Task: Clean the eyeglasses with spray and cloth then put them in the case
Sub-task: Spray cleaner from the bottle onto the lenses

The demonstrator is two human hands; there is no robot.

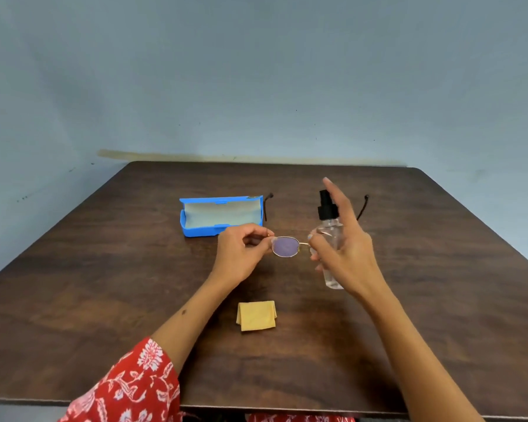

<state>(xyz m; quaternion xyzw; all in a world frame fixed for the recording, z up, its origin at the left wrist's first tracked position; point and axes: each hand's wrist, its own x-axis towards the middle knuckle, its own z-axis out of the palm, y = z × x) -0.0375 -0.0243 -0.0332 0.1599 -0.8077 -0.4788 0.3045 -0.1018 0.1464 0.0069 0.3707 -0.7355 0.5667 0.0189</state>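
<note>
1. Holding the eyeglasses [285, 246] above the table [104, 284], the left hand [241, 254] pinches the frame at its left end, with the fingers curled around that corner
2. The eyeglasses are lifted over the middle of the table, the lenses face the camera; one lens is clearly visible with a violet tint and a thin golden rim, the other lens is hidden behind the right hand
3. The two dark temple arms of the eyeglasses point away from the person, toward the far edge of the table
4. The right hand [345, 248] grips the spray bottle [329, 236]: the thumb and the lower fingers are curled around the clear body, and the index finger is stretched up, above the black nozzle and not touching it
5. The spray bottle stands nearly upright in the hand, just beside the right side of the eyeglasses; if the nozzle points at the lens I cannot tell
6. The case [220, 216] is blue, it lies open on the table behind the left hand, with a pale lining inside
7. The cloth [256, 315] is yellow and folded, it lies flat on the table, nearer to the person, between the two forearms
8. A red sleeve [128, 388] with white floral pattern covers the left arm near the table edge
</note>
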